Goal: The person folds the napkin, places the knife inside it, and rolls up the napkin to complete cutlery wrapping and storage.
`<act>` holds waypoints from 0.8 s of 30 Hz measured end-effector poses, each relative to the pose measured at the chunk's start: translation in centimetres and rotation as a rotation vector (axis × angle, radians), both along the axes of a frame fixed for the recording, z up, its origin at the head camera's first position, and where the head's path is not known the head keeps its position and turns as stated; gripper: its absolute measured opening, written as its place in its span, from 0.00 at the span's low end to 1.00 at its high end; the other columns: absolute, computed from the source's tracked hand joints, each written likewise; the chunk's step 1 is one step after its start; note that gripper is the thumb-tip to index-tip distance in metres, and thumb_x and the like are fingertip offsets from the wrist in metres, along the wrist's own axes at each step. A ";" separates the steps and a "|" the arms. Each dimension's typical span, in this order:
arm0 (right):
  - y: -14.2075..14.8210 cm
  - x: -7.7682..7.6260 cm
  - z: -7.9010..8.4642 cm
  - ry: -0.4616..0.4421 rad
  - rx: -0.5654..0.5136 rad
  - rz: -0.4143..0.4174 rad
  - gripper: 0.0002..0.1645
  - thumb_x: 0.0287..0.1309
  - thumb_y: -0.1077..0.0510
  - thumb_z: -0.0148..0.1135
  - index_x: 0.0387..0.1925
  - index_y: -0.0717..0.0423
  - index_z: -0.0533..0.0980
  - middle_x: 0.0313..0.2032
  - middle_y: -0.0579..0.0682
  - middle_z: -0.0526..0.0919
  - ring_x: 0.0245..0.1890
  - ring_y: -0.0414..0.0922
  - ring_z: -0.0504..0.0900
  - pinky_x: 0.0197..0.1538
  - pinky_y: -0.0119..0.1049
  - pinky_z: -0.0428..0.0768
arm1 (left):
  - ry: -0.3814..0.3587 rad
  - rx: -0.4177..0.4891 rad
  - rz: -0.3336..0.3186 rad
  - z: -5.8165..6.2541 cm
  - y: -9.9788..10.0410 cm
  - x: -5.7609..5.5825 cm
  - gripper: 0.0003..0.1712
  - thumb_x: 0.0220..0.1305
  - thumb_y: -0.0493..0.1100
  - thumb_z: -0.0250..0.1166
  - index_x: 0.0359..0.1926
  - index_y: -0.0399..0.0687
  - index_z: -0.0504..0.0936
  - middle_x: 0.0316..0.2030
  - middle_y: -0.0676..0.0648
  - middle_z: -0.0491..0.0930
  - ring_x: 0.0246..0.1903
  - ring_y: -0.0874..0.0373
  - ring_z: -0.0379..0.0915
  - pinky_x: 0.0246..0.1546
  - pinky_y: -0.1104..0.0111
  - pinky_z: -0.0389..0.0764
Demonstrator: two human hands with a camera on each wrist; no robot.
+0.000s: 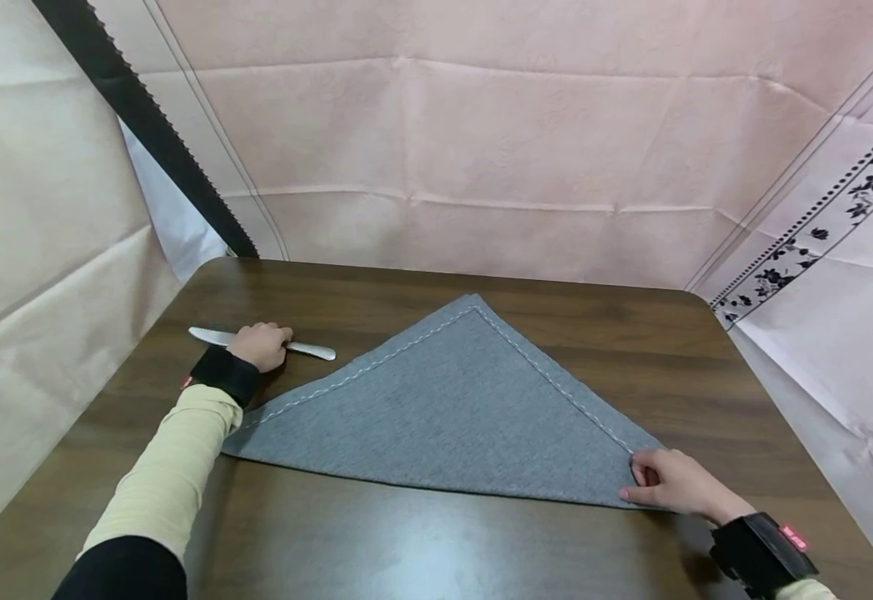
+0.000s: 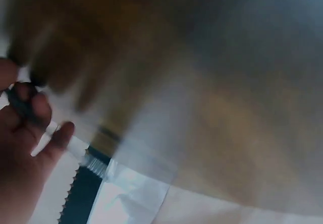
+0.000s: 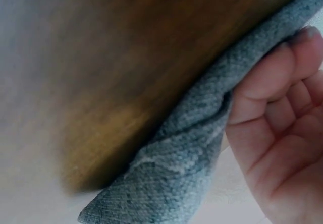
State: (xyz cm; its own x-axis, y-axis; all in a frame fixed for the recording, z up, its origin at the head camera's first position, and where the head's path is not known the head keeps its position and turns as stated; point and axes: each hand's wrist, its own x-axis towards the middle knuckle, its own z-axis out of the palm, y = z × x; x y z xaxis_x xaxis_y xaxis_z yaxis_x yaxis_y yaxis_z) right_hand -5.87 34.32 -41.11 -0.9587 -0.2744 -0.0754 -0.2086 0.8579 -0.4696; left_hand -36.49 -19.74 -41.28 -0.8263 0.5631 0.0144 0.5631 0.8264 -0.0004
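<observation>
On the table's left side my left hand (image 1: 261, 345) grips a silver table knife (image 1: 312, 350) around its middle. The blade end points left and the handle end sticks out to the right. Blurred in the left wrist view, the curled fingers (image 2: 40, 118) hold the knife (image 2: 25, 110). A grey felt-like cloth (image 1: 444, 408) with white stitching lies folded in a triangle, its peak toward the far edge. My right hand (image 1: 680, 483) pinches the cloth near its right corner. The right wrist view has the cloth's corner (image 3: 166, 173) creased beside the bent fingers (image 3: 272, 77).
The brown wooden table (image 1: 376, 550) has rounded far corners. Pale creased fabric (image 1: 481, 142) hangs behind it, with a black strip (image 1: 159, 133) at left and a floral band (image 1: 819, 233) at right. Both wrists wear black bands.
</observation>
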 end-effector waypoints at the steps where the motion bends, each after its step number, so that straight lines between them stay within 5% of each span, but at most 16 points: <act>1: 0.0 0.0 0.0 -0.001 -0.001 0.000 0.21 0.48 0.47 0.66 0.14 0.47 0.64 0.14 0.33 0.60 0.15 0.30 0.60 0.21 0.25 0.58 | -0.007 0.012 -0.009 -0.1 -0.1 -0.1 0.11 0.56 0.32 0.51 0.38 0.36 0.77 0.33 0.36 0.77 0.36 0.38 0.73 0.36 0.47 0.71; 6: 0.0 0.0 0.0 0.026 -0.002 0.005 0.21 0.48 0.47 0.67 0.14 0.46 0.64 0.13 0.33 0.59 0.15 0.29 0.59 0.21 0.25 0.57 | -0.068 0.060 0.020 -0.1 -0.1 -0.2 0.18 0.61 0.42 0.52 0.44 0.31 0.76 0.37 0.33 0.78 0.38 0.40 0.73 0.40 0.50 0.72; 11: 0.0 0.1 -0.2 0.043 0.003 -0.001 0.21 0.47 0.47 0.67 0.14 0.46 0.64 0.13 0.32 0.59 0.15 0.29 0.59 0.20 0.24 0.57 | -0.064 0.048 0.072 -0.2 0.1 -0.3 0.28 0.61 0.59 0.54 0.32 0.35 0.78 0.22 0.42 0.76 0.22 0.50 0.71 0.26 0.58 0.72; 24: 0.1 0.3 -0.2 0.048 -0.010 -0.003 0.21 0.48 0.47 0.66 0.15 0.46 0.63 0.13 0.32 0.58 0.15 0.29 0.59 0.21 0.25 0.57 | 0.237 0.112 -0.015 0.4 0.6 0.3 0.29 0.61 0.60 0.54 0.13 0.44 0.69 0.09 0.50 0.62 0.09 0.56 0.60 0.10 0.65 0.60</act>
